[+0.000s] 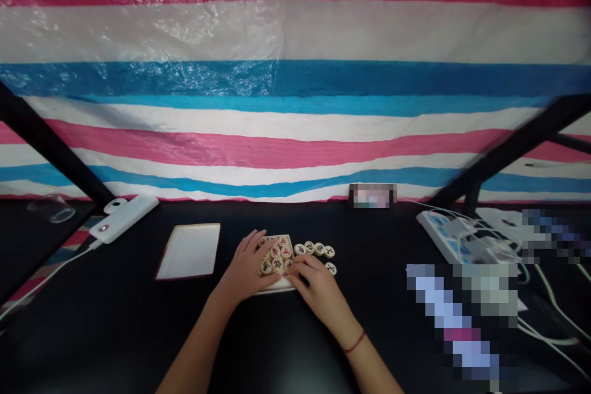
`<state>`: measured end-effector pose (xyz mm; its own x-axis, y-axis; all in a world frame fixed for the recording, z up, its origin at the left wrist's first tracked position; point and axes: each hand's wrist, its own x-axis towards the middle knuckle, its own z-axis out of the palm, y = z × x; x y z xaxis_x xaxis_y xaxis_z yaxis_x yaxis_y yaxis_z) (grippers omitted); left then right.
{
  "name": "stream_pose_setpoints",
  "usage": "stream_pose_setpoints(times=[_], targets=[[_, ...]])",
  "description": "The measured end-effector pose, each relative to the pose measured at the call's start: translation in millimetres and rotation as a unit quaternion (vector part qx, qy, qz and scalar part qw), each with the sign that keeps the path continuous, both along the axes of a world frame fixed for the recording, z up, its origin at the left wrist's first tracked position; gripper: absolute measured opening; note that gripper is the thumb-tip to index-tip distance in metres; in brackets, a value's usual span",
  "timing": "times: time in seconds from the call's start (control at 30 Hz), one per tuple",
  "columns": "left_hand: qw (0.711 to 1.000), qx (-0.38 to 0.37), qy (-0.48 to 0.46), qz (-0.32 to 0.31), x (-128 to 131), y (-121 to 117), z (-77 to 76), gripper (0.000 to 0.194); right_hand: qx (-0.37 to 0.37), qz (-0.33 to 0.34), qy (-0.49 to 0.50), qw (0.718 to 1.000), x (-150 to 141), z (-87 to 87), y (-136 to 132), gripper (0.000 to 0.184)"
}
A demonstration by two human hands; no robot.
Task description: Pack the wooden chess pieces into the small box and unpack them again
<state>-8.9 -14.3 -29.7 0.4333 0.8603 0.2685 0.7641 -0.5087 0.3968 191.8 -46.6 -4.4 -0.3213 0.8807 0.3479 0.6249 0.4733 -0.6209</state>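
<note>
Several round wooden chess pieces (276,253) with red and black characters lie in a shallow white box (279,286) on a black table. My left hand (244,268) rests on the box's left side, fingers spread and touching the pieces. At the box's right edge, the fingers of my right hand (316,286) are curled against the pieces. Whether it grips one is hidden. More pieces (318,250) sit in a short row on the table just right of the box.
A white box lid (189,251) lies left of the box. A white power bank (120,218) with a cable sits at the far left. A power strip (450,234) with white cables is at the right. A striped tarp hangs behind the table.
</note>
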Motion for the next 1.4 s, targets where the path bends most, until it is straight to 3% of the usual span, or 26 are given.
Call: stream_pose_setpoints(times=[0.17, 0.3, 0.37, 0.5, 0.7, 0.9, 1.0, 1.1, 1.2, 1.3, 1.4], targets=[[1.000, 0.002, -0.011, 0.007, 0.3, 1.3, -4.4, 0.066, 0.026, -0.036, 0.021, 0.999, 10.7, 0.5, -5.3, 0.017], [1.000, -0.006, -0.001, 0.013, 2.2, 0.8, -4.2, 0.066, 0.024, -0.211, 0.013, 0.977, 35.2, -12.1, -14.8, 0.021], [1.000, -0.010, 0.007, 0.020, 3.9, -0.4, -2.9, 0.068, 0.014, -0.260, -0.028, 0.965, 46.2, -22.3, -19.0, 0.025], [0.999, -0.017, 0.019, 0.035, 7.1, -2.4, -1.3, 0.071, -0.008, -0.256, -0.039, 0.966, 56.2, -34.2, -19.8, 0.025], [1.000, -0.010, 0.007, 0.020, 5.3, -0.9, -4.1, 0.071, 0.052, -0.292, -0.022, 0.955, 65.4, -25.6, 3.6, 0.028], [1.000, 0.003, -0.003, 0.025, 2.8, -0.4, -7.3, 0.069, 0.053, -0.249, -0.078, 0.964, 71.7, -28.6, 17.2, 0.022], [1.000, 0.006, -0.010, 0.026, 2.3, -0.7, -5.6, 0.066, 0.094, -0.234, -0.078, 0.964, 63.4, -21.8, 16.4, 0.024], [0.999, 0.010, -0.014, 0.031, 1.5, -0.6, -3.1, 0.064, 0.107, -0.130, -0.111, 0.979, 47.7, -6.5, 20.8, 0.032], [0.999, 0.024, -0.021, 0.031, -0.6, 0.1, -0.9, 0.063, 0.056, -0.006, -0.167, 0.984, 32.2, 5.9, 32.1, 0.044], [0.998, 0.047, -0.035, 0.030, -4.8, -0.6, 3.0, 0.060, 0.012, 0.037, -0.202, 0.979, 23.3, 8.8, 44.4, 0.043], [0.996, 0.069, -0.052, 0.013, -11.4, -4.6, 10.3, 0.052, 0.015, 0.036, -0.226, 0.973, 20.6, 6.5, 52.1, 0.037]])
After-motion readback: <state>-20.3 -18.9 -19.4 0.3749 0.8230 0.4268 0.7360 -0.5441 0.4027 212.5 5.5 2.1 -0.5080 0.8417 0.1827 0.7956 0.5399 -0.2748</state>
